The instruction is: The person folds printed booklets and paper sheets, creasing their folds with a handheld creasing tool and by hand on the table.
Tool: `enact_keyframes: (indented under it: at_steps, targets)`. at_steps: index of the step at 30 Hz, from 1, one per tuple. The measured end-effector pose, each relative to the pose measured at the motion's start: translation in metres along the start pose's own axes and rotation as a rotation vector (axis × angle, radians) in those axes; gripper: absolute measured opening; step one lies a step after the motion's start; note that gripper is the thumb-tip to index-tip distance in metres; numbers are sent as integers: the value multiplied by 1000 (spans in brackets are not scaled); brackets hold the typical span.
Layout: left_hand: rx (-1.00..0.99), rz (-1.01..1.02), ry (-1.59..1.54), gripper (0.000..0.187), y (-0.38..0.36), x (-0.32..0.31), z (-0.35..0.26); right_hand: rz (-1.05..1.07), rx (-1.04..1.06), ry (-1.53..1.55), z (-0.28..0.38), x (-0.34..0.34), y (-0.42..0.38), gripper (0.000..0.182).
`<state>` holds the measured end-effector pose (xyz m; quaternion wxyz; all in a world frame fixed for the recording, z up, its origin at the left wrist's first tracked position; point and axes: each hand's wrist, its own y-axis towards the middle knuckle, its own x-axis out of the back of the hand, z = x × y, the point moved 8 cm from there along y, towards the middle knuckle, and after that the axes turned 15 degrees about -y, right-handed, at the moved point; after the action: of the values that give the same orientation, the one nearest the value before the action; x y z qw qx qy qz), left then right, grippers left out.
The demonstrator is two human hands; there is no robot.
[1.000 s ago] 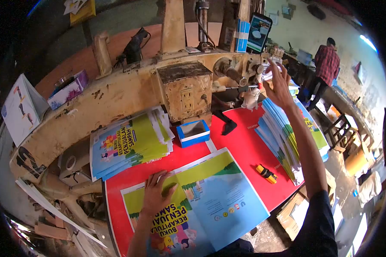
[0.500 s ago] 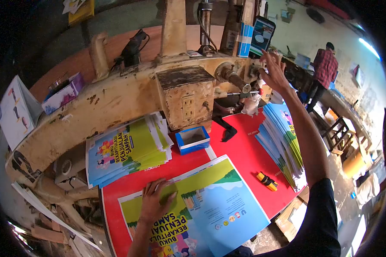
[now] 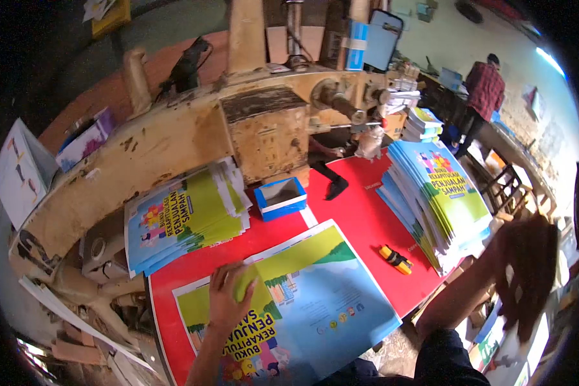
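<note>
A: Your left hand (image 3: 228,297) lies flat, fingers spread, pinning the open cover sheet (image 3: 302,302) beneath its palm.

B: Your right hand (image 3: 526,273) blurs; grip indeterminable. If your left lifts, the sheet may slide toward the yellow cutter (image 3: 395,258).

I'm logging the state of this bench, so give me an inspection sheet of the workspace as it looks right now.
Surface: red table top, mostly covered with printed sheets.
Job's things: open cover sheet flat at the front; stack of folded covers at left; taller stack of covers at right.
Clutter: small blue box; yellow and black tool; paper offcuts below the left edge.
Hands: left hand pressing on the open cover sheet; right hand blurred, off the table, grip unclear.
Cables: nothing seen.
Surroundings: worn cream machine behind the table; a person at a far bench.
</note>
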<state>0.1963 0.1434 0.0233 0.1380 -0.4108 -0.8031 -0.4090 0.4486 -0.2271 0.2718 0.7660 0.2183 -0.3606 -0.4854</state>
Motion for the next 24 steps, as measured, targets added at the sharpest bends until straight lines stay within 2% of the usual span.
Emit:
enact_keyframes:
  at_steps: [2,4,6,7,8,9,10,12,13,14,15,16,17,18,20,24]
  targets:
    - [-17,158,-171,43,7,-16,-69,-105,-110,24,-22,-30,-12,9]
    - [-139,488,-531,48,-3,-62,-148,-123,-233,43,-54,-82,-25,9]
    - [-505,665,-876,47,-3,-90,-254,-24,-284,48,-79,-157,-46,9]
    - [-438,818,-947,41,-15,-121,-286,66,-246,32,-84,-200,-60,10]
    - [-452,929,-964,38,-24,-147,-314,207,-88,-8,-86,-241,-76,11]
    - [-521,1106,-771,40,-39,-174,-338,256,-51,-34,-63,-269,-95,18]
    - [-517,1131,-786,40,-38,-186,-353,289,18,-98,-43,-295,-111,21]
    - [-120,1791,-408,51,-82,-237,-348,348,240,-171,-22,-331,-141,22]
    - [-121,1877,-602,56,-107,-268,-349,377,185,-161,-26,-350,-154,19]
    - [-131,1889,-606,56,-118,-283,-349,406,141,-147,-30,-362,-164,18]
    - [-163,2044,-739,56,-131,-285,-355,396,142,-153,-27,-361,-169,18]
    - [-189,2191,-870,56,-143,-285,-356,301,235,-183,-14,-356,-169,17]
    - [-228,1954,-1068,54,-143,-301,-355,199,324,-220,0,-351,-169,17]
    - [-219,1945,-1058,54,-138,-300,-357,176,361,-246,4,-351,-170,17]
    - [220,1636,-989,49,-102,-308,-347,214,347,-260,1,-357,-173,17]
    - [198,1646,-902,44,-62,-305,-351,301,308,-270,-11,-366,-176,16]
